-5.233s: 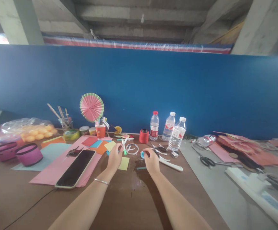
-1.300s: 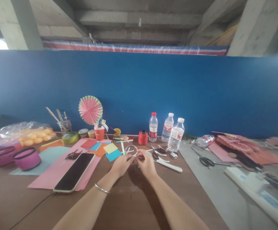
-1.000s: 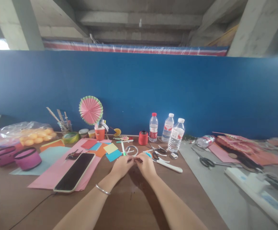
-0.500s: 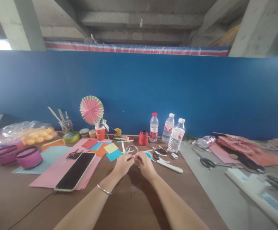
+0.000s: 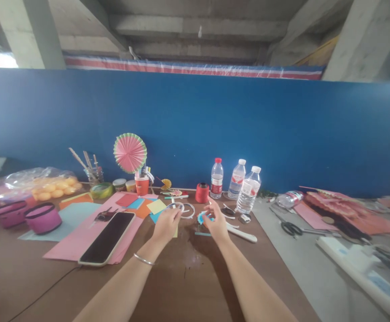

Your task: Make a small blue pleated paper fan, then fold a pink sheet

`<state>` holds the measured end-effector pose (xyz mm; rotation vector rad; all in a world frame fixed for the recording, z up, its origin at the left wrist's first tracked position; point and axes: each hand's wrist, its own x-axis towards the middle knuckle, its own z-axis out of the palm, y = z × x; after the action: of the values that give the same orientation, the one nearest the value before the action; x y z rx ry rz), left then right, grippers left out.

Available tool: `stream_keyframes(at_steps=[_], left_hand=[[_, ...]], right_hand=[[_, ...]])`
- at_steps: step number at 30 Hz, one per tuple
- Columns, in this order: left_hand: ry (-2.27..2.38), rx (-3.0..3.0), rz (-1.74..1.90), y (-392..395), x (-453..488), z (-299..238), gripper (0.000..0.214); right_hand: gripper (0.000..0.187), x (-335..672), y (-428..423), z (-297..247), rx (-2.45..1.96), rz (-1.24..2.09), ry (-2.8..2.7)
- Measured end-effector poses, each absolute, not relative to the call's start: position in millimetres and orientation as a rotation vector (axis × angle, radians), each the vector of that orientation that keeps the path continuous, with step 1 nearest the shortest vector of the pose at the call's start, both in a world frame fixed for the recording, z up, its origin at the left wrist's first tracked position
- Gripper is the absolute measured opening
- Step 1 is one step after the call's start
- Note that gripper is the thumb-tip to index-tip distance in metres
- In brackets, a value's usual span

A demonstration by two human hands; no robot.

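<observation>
My left hand (image 5: 165, 225) is above the table with its fingers pinched together. What they hold is too small to make out; a pale yellow strip (image 5: 175, 233) shows just below the fingertips. My right hand (image 5: 217, 222) is apart from it to the right, fingers spread, its thumb at a blue crinkled paper piece (image 5: 200, 218). Whether the thumb touches that piece, I cannot tell. A thin blue strip (image 5: 203, 234) lies under the right hand. Beyond the left fingertips are clear round rings (image 5: 189, 211).
A red thread spool (image 5: 202, 193) and water bottles (image 5: 216, 180) stand behind the hands. White-handled tool (image 5: 243, 233) and black scissors (image 5: 292, 229) lie right. At left are a phone (image 5: 107, 239), pink paper (image 5: 63, 246), coloured squares (image 5: 156, 206) and a paper fan (image 5: 130, 153).
My hands, together before, have moved apart. The right has shifted right and opened over the blue paper piece; the left has drawn slightly left. The yellow and blue strips now show.
</observation>
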<state>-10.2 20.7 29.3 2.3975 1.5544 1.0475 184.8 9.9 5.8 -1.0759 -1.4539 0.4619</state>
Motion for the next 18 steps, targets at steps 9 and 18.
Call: stream_keyframes(at_steps=[9,18], left_hand=[[1.868,2.435,0.933,22,-16,19,0.023],[1.829,2.327,1.059,10,-6,25,0.033]], right_hand=[[0.072,166,-10,13,-1.444,-0.019,-2.142],[0.08,163,-3,-4,-1.379,0.236,-2.002]])
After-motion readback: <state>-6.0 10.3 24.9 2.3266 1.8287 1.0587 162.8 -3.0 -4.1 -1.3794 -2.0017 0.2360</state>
